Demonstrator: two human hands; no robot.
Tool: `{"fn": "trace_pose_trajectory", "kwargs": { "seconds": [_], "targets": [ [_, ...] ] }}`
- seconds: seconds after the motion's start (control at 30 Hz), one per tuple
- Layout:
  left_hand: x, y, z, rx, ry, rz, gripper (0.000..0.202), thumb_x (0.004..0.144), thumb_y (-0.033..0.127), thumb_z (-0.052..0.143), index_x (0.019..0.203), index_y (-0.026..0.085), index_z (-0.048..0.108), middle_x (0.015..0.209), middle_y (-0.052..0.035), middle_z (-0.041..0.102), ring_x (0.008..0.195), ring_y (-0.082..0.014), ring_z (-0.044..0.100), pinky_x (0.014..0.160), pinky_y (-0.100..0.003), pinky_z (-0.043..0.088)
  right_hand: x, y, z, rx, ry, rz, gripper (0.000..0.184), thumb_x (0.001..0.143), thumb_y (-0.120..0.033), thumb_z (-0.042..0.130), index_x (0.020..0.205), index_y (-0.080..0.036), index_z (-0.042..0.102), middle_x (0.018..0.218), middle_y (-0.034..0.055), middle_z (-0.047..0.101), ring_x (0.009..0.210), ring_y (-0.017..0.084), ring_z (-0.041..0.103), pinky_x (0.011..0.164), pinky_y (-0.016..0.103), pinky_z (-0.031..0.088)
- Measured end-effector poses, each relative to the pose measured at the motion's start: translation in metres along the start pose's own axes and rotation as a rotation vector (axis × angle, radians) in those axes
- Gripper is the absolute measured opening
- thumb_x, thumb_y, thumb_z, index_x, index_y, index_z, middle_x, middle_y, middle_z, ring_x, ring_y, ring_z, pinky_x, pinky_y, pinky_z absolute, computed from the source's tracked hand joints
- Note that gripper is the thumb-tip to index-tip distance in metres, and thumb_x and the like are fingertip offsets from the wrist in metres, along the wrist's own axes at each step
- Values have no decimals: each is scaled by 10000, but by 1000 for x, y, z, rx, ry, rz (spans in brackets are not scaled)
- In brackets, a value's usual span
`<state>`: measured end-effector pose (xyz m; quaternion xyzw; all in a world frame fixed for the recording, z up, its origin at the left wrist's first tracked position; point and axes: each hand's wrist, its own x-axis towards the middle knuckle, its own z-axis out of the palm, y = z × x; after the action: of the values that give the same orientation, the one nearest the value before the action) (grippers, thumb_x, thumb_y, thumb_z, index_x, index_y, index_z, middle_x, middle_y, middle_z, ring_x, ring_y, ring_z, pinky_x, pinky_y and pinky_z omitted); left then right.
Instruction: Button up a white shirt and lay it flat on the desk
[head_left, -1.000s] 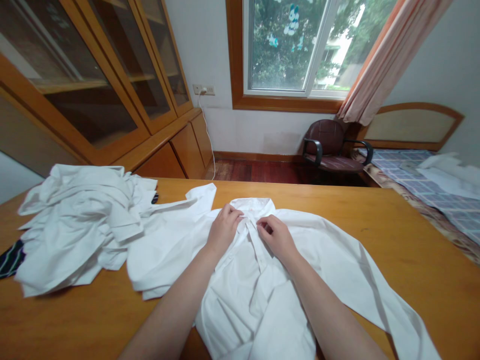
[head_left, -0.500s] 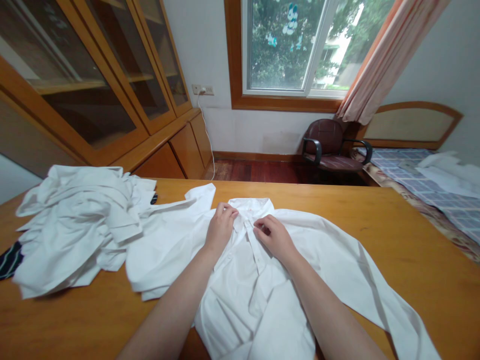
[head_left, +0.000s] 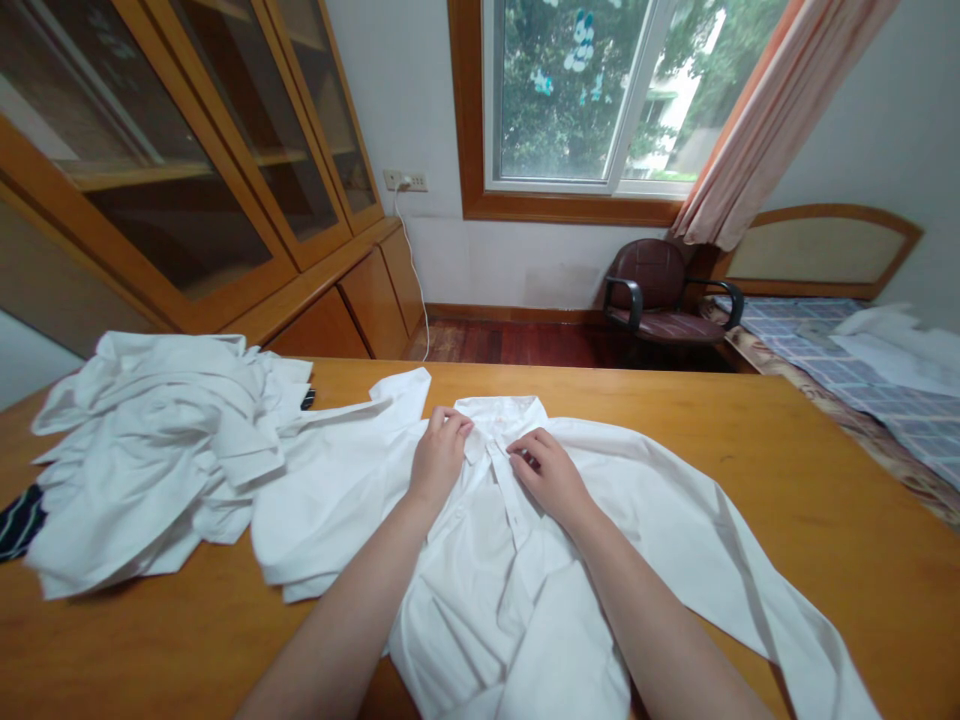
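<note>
On wooden table (head_left: 757, 450), rumpled white shirt (head_left: 487, 590), 2 hands (head_left: 437, 462) by curved collar (head_left: 501, 406), fingers (head_left: 537, 442) curled, any pinch unclear

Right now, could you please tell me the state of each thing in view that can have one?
White shirt: spread on the table, wrinkled; buttoning unclear.
Left hand: bent, at the collar; grip unclear.
Right hand: curled at the shirt's front; grip unclear.
White cloth pile: heaped, crumpled.
Curtain: gathered at the window's right side.
Glass cabinet doors: closed.
Wall socket: plug inserted.
</note>
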<state>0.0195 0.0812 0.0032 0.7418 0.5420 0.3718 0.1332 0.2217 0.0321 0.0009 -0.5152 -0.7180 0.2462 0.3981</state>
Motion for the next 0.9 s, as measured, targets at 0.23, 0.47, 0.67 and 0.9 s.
{"fn": "trace_pose_trajectory", "kwargs": {
  "seconds": [0.23, 0.47, 0.67, 0.9],
  "targets": [
    [0, -3, 2, -89, 119, -2, 187, 904, 142, 516, 1068, 210, 573, 1113, -65, 489, 836, -160, 590, 836, -322, 516, 1, 0, -1, 4, 35, 12, 145, 880, -151, 548, 950, -214, 657, 937, 38, 590, 823, 170, 588, 766, 301, 479],
    [-3, 8, 0, -136, -81, 137, 119, 896, 142, 505, 968, 202, 579, 892, -16, 534, 766, -147, 556, 759, -282, 479, 1, 0, -1, -38, 47, 27, 77, 874, -166, 538, 880, -205, 604, 860, 31, 619, 808, 181, 575, 740, 296, 446],
    [-6, 10, -1, -170, -305, 268, 139, 895, 166, 532, 1006, 199, 608, 911, -30, 597, 846, -175, 574, 797, -312, 481, -1, 1, -2, -59, 2, 77, 68, 874, -175, 559, 903, -202, 616, 807, 22, 647, 779, 187, 578, 722, 298, 436],
    [-4, 0, 6, -96, -311, 269, 142, 908, 247, 591, 1038, 206, 630, 981, -45, 605, 943, -206, 565, 857, -354, 480, -5, -3, -8, -112, -82, -23, 112, 815, -87, 598, 795, -196, 615, 834, 29, 614, 840, 193, 559, 783, 316, 443]
  ]
}}
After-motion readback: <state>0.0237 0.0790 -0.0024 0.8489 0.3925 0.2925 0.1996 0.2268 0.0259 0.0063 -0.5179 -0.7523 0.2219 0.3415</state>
